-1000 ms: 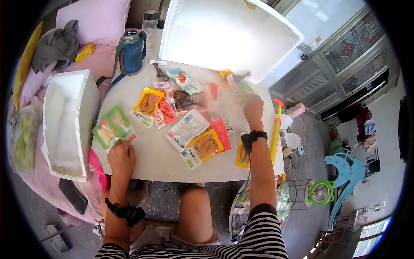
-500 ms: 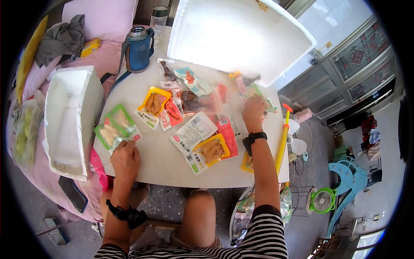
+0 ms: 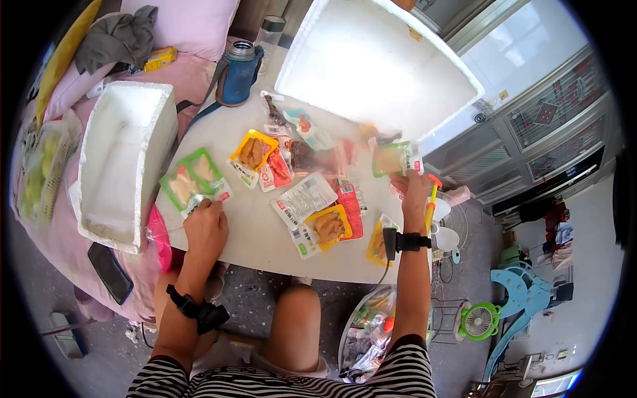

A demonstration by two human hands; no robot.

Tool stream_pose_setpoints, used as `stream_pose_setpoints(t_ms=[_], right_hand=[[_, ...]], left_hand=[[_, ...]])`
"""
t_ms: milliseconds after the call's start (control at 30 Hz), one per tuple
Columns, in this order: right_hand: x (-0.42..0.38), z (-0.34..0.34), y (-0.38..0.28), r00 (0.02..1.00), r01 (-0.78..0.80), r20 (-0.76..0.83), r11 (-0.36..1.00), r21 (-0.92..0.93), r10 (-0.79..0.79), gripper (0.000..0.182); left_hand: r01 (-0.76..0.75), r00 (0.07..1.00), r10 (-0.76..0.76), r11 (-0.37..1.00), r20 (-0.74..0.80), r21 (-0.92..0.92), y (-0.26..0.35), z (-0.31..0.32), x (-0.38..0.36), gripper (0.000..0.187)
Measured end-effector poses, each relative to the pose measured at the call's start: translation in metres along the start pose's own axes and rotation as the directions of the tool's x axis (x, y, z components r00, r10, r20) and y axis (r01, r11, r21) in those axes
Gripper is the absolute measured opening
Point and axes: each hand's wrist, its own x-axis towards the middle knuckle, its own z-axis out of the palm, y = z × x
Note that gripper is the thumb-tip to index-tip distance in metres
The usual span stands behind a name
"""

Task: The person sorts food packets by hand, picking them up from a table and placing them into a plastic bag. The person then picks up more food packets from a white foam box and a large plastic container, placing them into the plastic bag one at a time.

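My left hand (image 3: 206, 229), its fingers closed, pinches the lower edge of green-bordered food packets (image 3: 192, 180) with pale pieces inside, at the table's left side. On the right, my right hand (image 3: 414, 192) is closed on a similar green-edged food packet (image 3: 390, 159) and holds it up near the foam box. Between the hands lies a loose pile: a yellow packet (image 3: 253, 152), a silver-white packet (image 3: 305, 199), another yellow packet (image 3: 330, 227) and a red packet (image 3: 350, 207). Close to my right wrist is one more yellow packet (image 3: 381, 240).
A large white foam box (image 3: 312, 86) stands at the table's back. A smaller foam box (image 3: 96, 199) sits on the pink bedding at left. Near the back edge is a blue flask (image 3: 235, 81). A yellow-orange rod (image 3: 430, 212) and a tub of packets (image 3: 365, 325) are at right.
My right hand has lifted the green-edged packet from the pile's right side, and its face now shows. My left hand keeps its hold. The whole view has shifted slightly.
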Motion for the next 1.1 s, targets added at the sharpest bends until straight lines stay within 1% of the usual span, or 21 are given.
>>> stream_pose_setpoints(t_ms=[33, 67, 100, 200, 300, 333, 367, 400, 467, 500, 600, 633, 733, 767, 867, 900, 1000, 1033, 1100], right_hand=[[-0.015, -0.004, -0.01, 0.996, -0.079, 0.039, 0.985, 0.152, 0.074, 0.018], [-0.031, -0.005, -0.018, 0.985, -0.167, 0.091, 0.94, 0.298, 0.146, 0.018], [-0.049, -0.003, -0.023, 0.975, -0.213, 0.133, 0.904, 0.371, 0.176, 0.016], [-0.11, 0.012, -0.019, 0.896, -0.341, 0.404, 0.868, 0.361, 0.184, 0.023], [-0.176, 0.042, -0.01, 0.846, -0.417, 0.487, 0.841, 0.346, 0.219, 0.021], [-0.193, 0.05, -0.006, 0.812, -0.484, 0.513, 0.812, 0.325, 0.279, 0.019], [-0.211, 0.06, -0.005, 0.799, -0.505, 0.528, 0.799, 0.328, 0.289, 0.018], [-0.226, 0.069, -0.006, 0.788, -0.522, 0.54, 0.786, 0.331, 0.296, 0.016], [-0.25, 0.088, -0.009, 0.804, -0.54, 0.481, 0.77, 0.341, 0.35, 0.015], [-0.258, 0.096, -0.01, 0.811, -0.546, 0.447, 0.762, 0.349, 0.377, 0.015], [-0.271, 0.114, -0.002, 0.865, -0.493, 0.326, 0.772, 0.402, 0.382, 0.013], [-0.274, 0.119, 0.002, 0.881, -0.461, 0.305, 0.8, 0.383, 0.361, 0.012], [-0.283, 0.138, 0.007, 0.883, -0.468, 0.276, 0.755, 0.46, 0.379, 0.013], [-0.285, 0.142, 0.018, 0.867, -0.496, 0.312, 0.726, 0.476, 0.388, 0.019], [-0.291, 0.168, 0.041, 0.772, -0.62, 0.382, 0.467, 0.631, 0.508, 0.025], [-0.294, 0.18, 0.04, 0.78, -0.622, 0.454, 0.46, 0.634, 0.43, 0.029], [-0.299, 0.187, 0.024, 0.695, -0.703, 0.557, 0.591, 0.396, 0.454, 0.03], [-0.297, 0.184, 0.009, 0.654, -0.715, 0.588, 0.643, 0.275, 0.476, 0.026], [-0.287, 0.173, -0.002, 0.692, -0.622, 0.529, 0.777, 0.093, 0.491, 0.022]], left_hand=[[0.002, 1.0, -0.002, 1.0, -0.013, -0.018, -0.001, -0.001, -0.001, 0.003], [0.002, 1.0, -0.004, 0.998, -0.019, -0.056, -0.001, -0.001, -0.002, 0.003], [0.007, 1.0, -0.009, 0.996, -0.021, -0.09, 0.0, -0.002, -0.003, 0.004], [-0.007, 1.0, 0.007, 0.978, 0.002, -0.211, -0.001, -0.006, -0.008, 0.008], [-0.065, 0.998, 0.068, 0.939, -0.002, -0.338, -0.002, -0.006, -0.016, 0.009], [-0.086, 0.996, 0.085, 0.923, -0.019, -0.375, -0.001, -0.006, -0.017, 0.008], [-0.113, 0.994, 0.107, 0.904, -0.037, -0.413, 0.0, -0.006, -0.019, 0.008], [-0.108, 0.994, 0.099, 0.902, -0.042, -0.417, 0.001, -0.006, -0.022, 0.009], [-0.107, 0.994, 0.091, 0.895, -0.059, -0.432, 0.003, -0.006, -0.023, 0.011], [-0.113, 0.994, 0.096, 0.899, -0.061, -0.423, 0.003, -0.006, -0.024, 0.019], [-0.117, 0.993, 0.104, 0.94, -0.058, -0.322, 0.008, -0.014, -0.026, 0.028], [-0.13, 0.991, 0.122, 0.947, -0.048, -0.293, 0.01, -0.017, -0.027, 0.029], [-0.166, 0.986, 0.164, 0.961, -0.026, -0.22, 0.017, -0.022, -0.03, 0.033], [-0.175, 0.985, 0.173, 0.963, -0.026, -0.205, 0.018, -0.021, -0.032, 0.033], [-0.187, 0.982, 0.186, 0.966, -0.022, -0.176, 0.02, -0.02, -0.033, 0.032], [-0.19, 0.982, 0.189, 0.967, -0.021, -0.169, 0.02, -0.02, -0.033, 0.032], [-0.209, 0.978, 0.211, 0.965, -0.007, -0.16, 0.017, -0.018, -0.032, 0.029], [-0.194, 0.98, 0.197, 0.966, 0.0, -0.173, 0.016, -0.019, -0.032, 0.028], [-0.166, 0.985, 0.171, 0.966, 0.009, -0.199, 0.014, -0.022, -0.03, 0.026]])
